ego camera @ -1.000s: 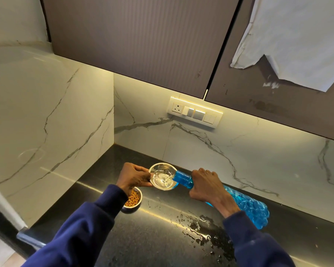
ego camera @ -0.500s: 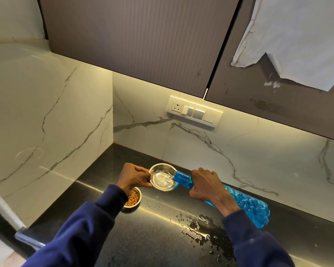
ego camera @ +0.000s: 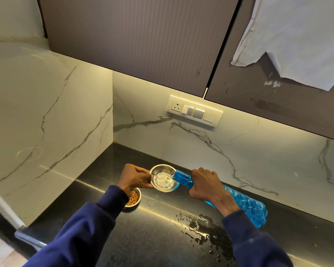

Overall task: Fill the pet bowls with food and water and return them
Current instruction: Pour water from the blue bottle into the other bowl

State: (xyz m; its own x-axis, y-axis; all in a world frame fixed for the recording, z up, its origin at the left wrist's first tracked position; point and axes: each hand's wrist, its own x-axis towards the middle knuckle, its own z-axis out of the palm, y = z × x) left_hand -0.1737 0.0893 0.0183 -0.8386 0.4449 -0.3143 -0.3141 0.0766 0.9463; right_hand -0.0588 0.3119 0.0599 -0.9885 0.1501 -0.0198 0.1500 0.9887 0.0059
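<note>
My left hand (ego camera: 133, 178) grips the left rim of a small steel water bowl (ego camera: 163, 179), held above the black counter (ego camera: 143, 237). My right hand (ego camera: 205, 185) is closed around the neck of a blue plastic bottle (ego camera: 245, 205), tipped sideways with its mouth over the bowl's right rim. Water streams from the bottle into the bowl, which holds clear water. A second steel bowl (ego camera: 134, 199) with brown kibble sits on the counter, partly hidden under my left wrist.
Spilled water (ego camera: 199, 228) spreads in puddles and drops on the counter near the front. Marble walls close the corner at left and behind. A switch plate (ego camera: 194, 112) sits on the back wall, and dark cabinets (ego camera: 133, 35) hang overhead.
The water level in the bowl has risen a little as the pour continues. Both hands and the bottle have stayed nearly in place.
</note>
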